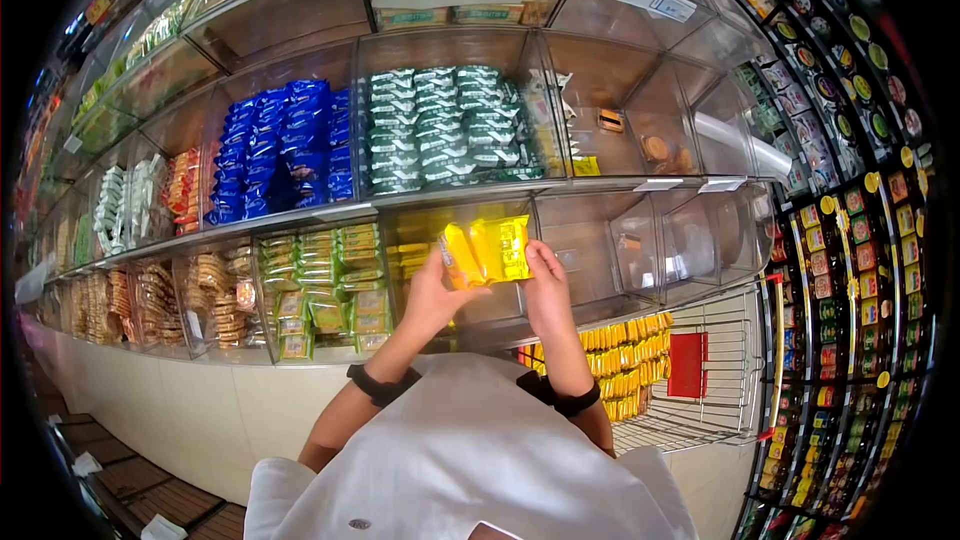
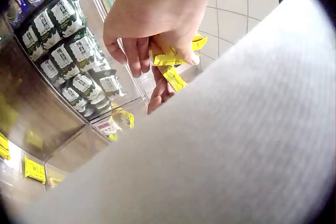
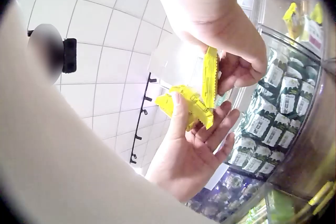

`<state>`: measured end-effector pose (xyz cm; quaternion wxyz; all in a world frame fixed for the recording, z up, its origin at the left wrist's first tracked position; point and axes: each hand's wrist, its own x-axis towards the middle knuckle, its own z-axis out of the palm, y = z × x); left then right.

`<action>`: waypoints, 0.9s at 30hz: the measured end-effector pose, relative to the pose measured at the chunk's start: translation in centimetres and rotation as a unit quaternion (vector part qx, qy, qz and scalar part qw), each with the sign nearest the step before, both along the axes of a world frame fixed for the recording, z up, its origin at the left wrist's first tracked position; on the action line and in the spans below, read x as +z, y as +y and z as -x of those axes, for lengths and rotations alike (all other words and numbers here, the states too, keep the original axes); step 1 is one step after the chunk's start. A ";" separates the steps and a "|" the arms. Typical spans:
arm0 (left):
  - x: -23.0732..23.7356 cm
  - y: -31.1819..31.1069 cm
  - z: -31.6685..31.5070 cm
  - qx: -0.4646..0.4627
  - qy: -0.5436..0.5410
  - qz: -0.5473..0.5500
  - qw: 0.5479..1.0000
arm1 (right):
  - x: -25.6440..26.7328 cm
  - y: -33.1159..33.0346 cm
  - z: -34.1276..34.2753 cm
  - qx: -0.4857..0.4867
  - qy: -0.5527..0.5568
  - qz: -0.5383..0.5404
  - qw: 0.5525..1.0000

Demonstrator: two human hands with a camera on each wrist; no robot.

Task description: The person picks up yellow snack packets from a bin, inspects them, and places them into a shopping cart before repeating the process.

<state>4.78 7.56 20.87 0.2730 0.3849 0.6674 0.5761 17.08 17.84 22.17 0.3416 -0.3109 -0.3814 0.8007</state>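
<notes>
In the head view, my left hand (image 1: 432,297) holds small yellow snack packets (image 1: 460,258) in front of the lower bins. Its thumb lies over them in the right wrist view, where the left hand (image 3: 189,161) appears below the right. My right hand (image 1: 547,290) pinches another yellow snack packet (image 1: 513,246) by its right side. That packet (image 3: 210,78) stands on edge beside the others (image 3: 186,106) in the right wrist view. From the left wrist, my left hand (image 2: 157,24) covers part of the yellow packets (image 2: 169,58).
Behind the hands are clear bins of green packets (image 1: 335,285), dark green packets (image 1: 445,125) and blue packets (image 1: 270,145). A shopping cart (image 1: 720,370) stands to the right, with rows of yellow packets (image 1: 625,360) beside its red panel (image 1: 688,365). Dense shelves (image 1: 850,290) line the far right.
</notes>
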 end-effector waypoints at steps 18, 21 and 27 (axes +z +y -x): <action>-1.7 -1.0 1.2 -0.136 -0.357 -0.062 0.922 | 2.3 0.4 -0.1 0.156 -0.025 -0.162 0.974; -2.2 -1.2 1.3 -0.115 -0.378 -0.057 0.917 | 1.9 0.6 0.0 0.143 -0.024 -0.160 0.976; -1.3 -0.6 2.0 -0.103 -0.337 -0.083 0.932 | 0.4 0.7 0.8 -0.057 -0.016 -0.116 0.991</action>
